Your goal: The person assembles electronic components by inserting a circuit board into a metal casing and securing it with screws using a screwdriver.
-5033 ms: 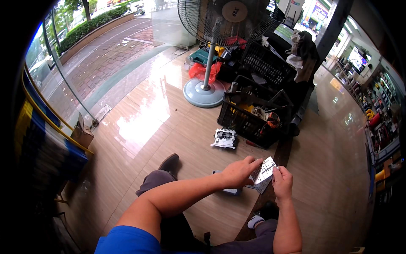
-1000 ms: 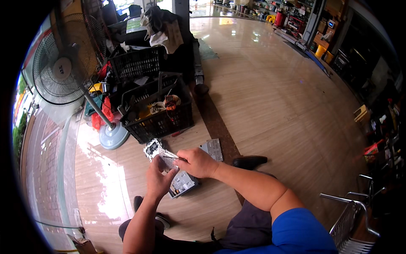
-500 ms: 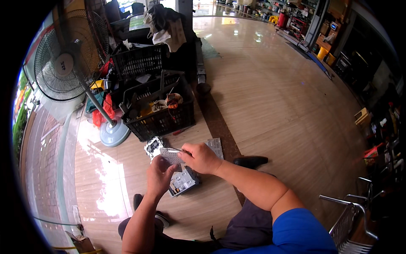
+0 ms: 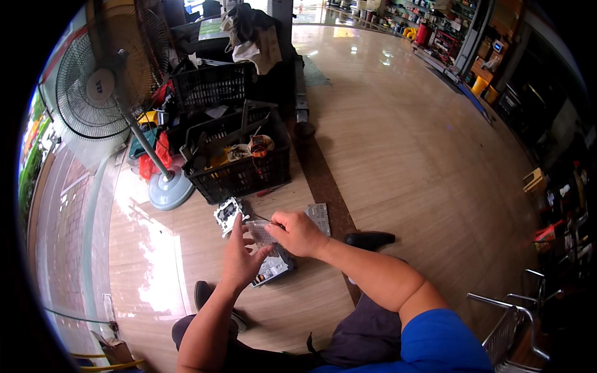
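1. Left hand [image 4: 241, 261], frame centre: grip clasped under a flat, grey, perforated metal chassis [image 4: 272, 264].
2. Right hand [image 4: 300, 233]: grip pinched on a thin translucent plastic sheet [image 4: 258, 231] over the chassis.
3. Black lattice plastic crate [image 4: 239, 163], above centre, stands on glossy wood-grain floor [image 4: 398, 161].

Shop floor surroundings: crates, fan, trolley

Black plastic crate [image 4: 239, 163] holding wire coils and loose parts, on the glossy tan floor [image 4: 398, 155]; second black crate [image 4: 211, 84] behind it, cloth [image 4: 252, 37] draped just beyond. Pedestal fan [image 4: 93, 87] on a round pale base [image 4: 168, 189], left of the crates. Red-handled tool [image 4: 268, 191] on the floor by the front crate. Wire trolley [image 4: 516, 329] at lower right. Stocked shelves [image 4: 448, 31] far back.
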`<state>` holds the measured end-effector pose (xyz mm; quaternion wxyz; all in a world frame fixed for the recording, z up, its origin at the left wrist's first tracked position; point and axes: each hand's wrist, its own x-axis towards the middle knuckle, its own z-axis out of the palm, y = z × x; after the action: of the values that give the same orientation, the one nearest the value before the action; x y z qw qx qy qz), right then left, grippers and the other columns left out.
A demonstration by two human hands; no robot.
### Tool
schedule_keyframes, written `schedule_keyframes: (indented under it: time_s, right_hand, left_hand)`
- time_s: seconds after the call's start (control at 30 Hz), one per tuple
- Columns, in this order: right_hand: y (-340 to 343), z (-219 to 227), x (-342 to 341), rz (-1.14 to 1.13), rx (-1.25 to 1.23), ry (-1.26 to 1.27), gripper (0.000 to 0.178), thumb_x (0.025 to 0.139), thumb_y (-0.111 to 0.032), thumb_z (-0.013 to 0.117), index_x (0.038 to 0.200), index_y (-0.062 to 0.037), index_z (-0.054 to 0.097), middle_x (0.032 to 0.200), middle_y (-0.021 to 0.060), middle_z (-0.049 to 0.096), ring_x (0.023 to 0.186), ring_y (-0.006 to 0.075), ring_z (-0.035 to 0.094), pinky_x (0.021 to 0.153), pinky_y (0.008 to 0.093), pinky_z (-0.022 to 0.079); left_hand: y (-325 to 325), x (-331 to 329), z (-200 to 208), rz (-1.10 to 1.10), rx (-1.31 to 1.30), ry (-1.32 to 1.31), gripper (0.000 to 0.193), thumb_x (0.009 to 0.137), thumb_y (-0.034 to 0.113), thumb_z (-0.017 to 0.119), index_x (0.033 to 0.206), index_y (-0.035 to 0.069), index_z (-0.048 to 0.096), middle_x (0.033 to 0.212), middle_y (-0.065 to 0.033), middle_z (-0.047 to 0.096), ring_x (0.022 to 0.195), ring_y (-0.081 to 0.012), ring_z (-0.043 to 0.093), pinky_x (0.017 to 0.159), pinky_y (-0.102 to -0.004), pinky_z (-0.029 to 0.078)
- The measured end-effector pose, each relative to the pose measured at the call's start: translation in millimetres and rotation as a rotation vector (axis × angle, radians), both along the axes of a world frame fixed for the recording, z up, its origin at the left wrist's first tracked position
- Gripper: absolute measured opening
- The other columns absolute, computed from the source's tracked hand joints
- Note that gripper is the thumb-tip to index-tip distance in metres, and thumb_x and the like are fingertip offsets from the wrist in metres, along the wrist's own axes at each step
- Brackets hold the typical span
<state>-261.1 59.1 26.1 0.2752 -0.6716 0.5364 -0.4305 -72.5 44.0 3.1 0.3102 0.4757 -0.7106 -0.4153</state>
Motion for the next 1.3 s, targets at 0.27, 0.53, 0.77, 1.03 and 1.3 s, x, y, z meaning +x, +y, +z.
schedule_keyframes:
  time_s: [0.27,0.53,0.77,1.03,1.3]
  right_hand:
    - [0.4,-6.4,5.9,0.055,0.001,0.005,0.024,0.089,-0.020,0.065,0.079,0.0009,0.059,0.068,0.0173,0.061,0.060,0.0281,0.060,0.058,0.0375,0.046]
    - [5.9,-5.0,15.7,0.088,0.049,0.007,0.022,0.088,-0.020,0.064,0.080,0.0003,0.061,0.070,0.0180,0.063,0.063,0.0308,0.062,0.059,0.0386,0.047]
    - [4.9,-12.5,19.0,0.102,0.014,0.009,0.023,0.090,-0.022,0.065,0.082,-0.0002,0.062,0.069,0.0159,0.063,0.062,0.0248,0.062,0.058,0.0356,0.047]
    - [2.4,-4.0,15.4,0.100,0.031,-0.077,0.026,0.091,-0.027,0.068,0.089,-0.0014,0.063,0.071,0.0099,0.066,0.061,0.0145,0.061,0.056,0.0299,0.046]
    - [7.8,1.0,15.4,0.159,0.032,0.046,0.026,0.085,-0.025,0.074,0.092,-0.0029,0.061,0.072,0.0116,0.065,0.064,0.0205,0.064,0.058,0.0327,0.048]
  left_hand:
    - [2.5,0.7,-0.3,-0.096,-0.198,-0.097,0.106,0.065,0.014,0.088,0.149,0.004,0.025,0.146,-0.0268,0.032,0.127,-0.0407,0.046,0.099,-0.0441,0.046]
    - [8.8,-2.1,4.2,-0.104,-0.415,-0.193,0.085,0.066,0.016,0.086,0.135,-0.002,0.041,0.141,-0.0303,0.035,0.130,-0.0457,0.039,0.105,-0.0469,0.039]
    - [6.1,1.4,-5.0,-0.104,-0.401,-0.184,0.066,0.069,0.013,0.080,0.125,-0.002,0.047,0.128,-0.0238,0.049,0.122,-0.0408,0.047,0.099,-0.0449,0.043]
    - [-10.6,9.3,-18.7,0.081,-0.041,0.077,0.052,0.077,0.010,0.075,0.119,0.000,0.048,0.110,-0.0163,0.057,0.099,-0.0259,0.058,0.086,-0.0361,0.048]
    - [-21.1,14.0,-25.6,0.166,0.142,0.492,0.028,0.095,0.012,0.060,0.117,0.000,0.048,0.102,-0.0073,0.058,0.089,-0.0124,0.057,0.078,-0.0277,0.049]
